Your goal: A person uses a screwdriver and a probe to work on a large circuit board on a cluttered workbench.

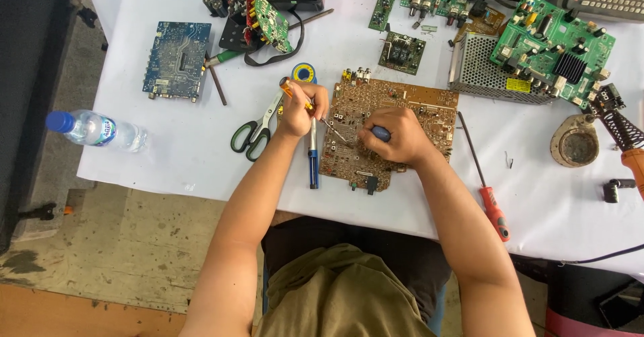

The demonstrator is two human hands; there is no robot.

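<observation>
A brown circuit board (416, 102) lies solder side up on the white table cover (174, 149), in front of me. My left hand (303, 109) grips a thin tool with an orange handle, its metal tip slanting down onto the board's left part. My right hand (396, 135) rests on the board's middle, closed around a small blue-tipped tool (381, 133). A dark blue pen-like tool (313, 156) lies on the table just left of the board, under my left hand.
Green-handled scissors (255, 132) lie left of my hand, a solder spool (304, 73) behind it. A red-handled screwdriver (486, 186) lies right of the board. A soldering iron (627, 142) and stand (575, 142) sit far right. Several circuit boards line the back. A water bottle (94, 130) lies at left.
</observation>
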